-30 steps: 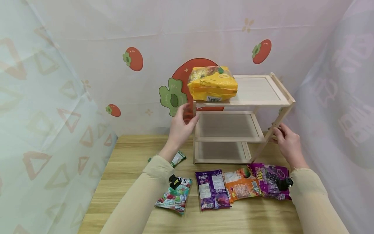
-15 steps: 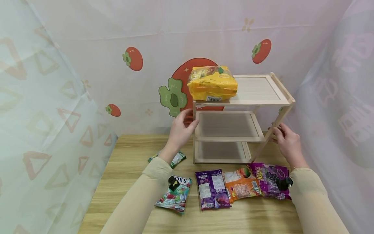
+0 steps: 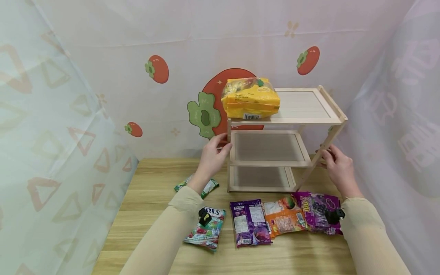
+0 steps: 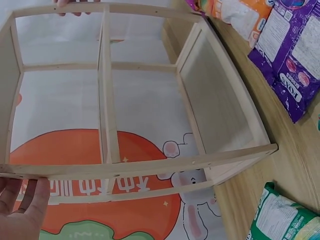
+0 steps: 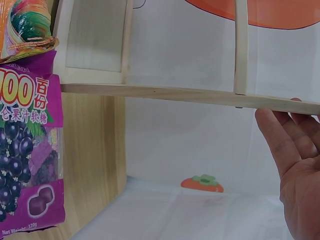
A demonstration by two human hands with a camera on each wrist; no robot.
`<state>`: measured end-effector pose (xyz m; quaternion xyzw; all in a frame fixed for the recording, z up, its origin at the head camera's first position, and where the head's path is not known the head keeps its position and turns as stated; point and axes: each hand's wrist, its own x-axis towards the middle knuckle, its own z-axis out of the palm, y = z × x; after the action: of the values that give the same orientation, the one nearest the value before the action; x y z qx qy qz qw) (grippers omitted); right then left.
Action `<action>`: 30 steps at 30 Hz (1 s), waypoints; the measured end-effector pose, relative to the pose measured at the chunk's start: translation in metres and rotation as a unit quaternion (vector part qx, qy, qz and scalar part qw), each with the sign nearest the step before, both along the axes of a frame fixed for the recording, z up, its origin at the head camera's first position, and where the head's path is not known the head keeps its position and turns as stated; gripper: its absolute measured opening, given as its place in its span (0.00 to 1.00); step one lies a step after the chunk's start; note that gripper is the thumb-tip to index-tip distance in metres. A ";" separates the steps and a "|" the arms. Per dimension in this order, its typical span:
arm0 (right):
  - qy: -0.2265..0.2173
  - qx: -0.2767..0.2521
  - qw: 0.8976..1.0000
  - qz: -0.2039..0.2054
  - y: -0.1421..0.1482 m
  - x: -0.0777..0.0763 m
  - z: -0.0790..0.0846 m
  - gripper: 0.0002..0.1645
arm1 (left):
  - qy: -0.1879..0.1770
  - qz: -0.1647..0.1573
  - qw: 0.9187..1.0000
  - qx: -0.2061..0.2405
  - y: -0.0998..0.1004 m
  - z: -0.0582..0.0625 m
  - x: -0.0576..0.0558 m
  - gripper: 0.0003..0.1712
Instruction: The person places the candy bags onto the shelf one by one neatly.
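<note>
A light wooden three-tier shelf (image 3: 271,163) stands on the table. My left hand (image 3: 212,162) is at its left post, the thumb in front and the fingers going behind. In the left wrist view the thumb and fingertips of this hand (image 4: 25,210) meet the post's edge. My right hand (image 3: 339,170) holds the slanted right post at about middle-tier height. In the right wrist view its thumb touches the post (image 5: 165,93), with the other fingers partly hidden behind. A yellow bag (image 3: 252,100) of snacks lies on the top tier's left side.
In front of the shelf lie a purple candy bag (image 3: 249,223), an orange bag (image 3: 284,217) and a grape candy bag (image 3: 317,210). A teal Fox's bag (image 3: 207,231) is partly under my left sleeve. Green packaging (image 3: 210,186) lies left of the shelf. Printed cloth hangs around.
My left hand's raised fingers have come down and closed in on the left post. The right hand, shelf and bags have stayed in place.
</note>
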<state>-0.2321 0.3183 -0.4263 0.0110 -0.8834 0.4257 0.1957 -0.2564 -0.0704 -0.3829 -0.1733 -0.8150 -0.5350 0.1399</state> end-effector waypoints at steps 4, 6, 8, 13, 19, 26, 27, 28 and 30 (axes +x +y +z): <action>0.003 -0.001 1.000 0.001 0.000 0.000 0.000 0.23 | -0.005 0.003 1.000 -0.002 0.000 -0.003 -0.001 0.20; 0.004 -0.003 1.000 0.002 0.000 0.000 0.000 0.23 | -0.004 0.007 1.000 -0.004 0.000 -0.004 -0.002 0.20; 0.004 -0.006 1.000 0.002 0.000 0.000 0.000 0.23 | -0.003 0.012 1.000 -0.005 0.001 -0.005 -0.002 0.19; 0.005 -0.006 1.000 0.001 0.000 0.000 0.001 0.23 | -0.004 0.025 1.000 -0.004 0.002 -0.006 -0.003 0.18; 0.004 -0.005 1.000 0.001 0.000 0.000 0.001 0.22 | -0.004 0.026 1.000 0.000 0.002 -0.007 -0.005 0.16; 0.000 -0.002 1.000 0.002 -0.001 0.001 0.001 0.23 | -0.015 0.002 1.000 -0.004 0.000 -0.005 -0.007 0.15; 0.000 -0.002 1.000 0.003 -0.001 0.001 0.001 0.23 | -0.016 -0.001 1.000 -0.008 0.000 -0.004 -0.008 0.15; -0.002 0.000 1.000 0.003 -0.001 0.001 0.002 0.23 | -0.015 -0.003 1.000 -0.014 -0.001 -0.003 -0.009 0.15; -0.004 0.001 1.000 0.005 0.000 0.001 0.002 0.23 | -0.010 -0.002 0.999 -0.035 -0.001 -0.002 -0.009 0.15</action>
<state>-0.2308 0.3181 -0.4241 0.0140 -0.8844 0.4263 0.1894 -0.2654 -0.0712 -0.3845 -0.1745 -0.8341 -0.5083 0.1240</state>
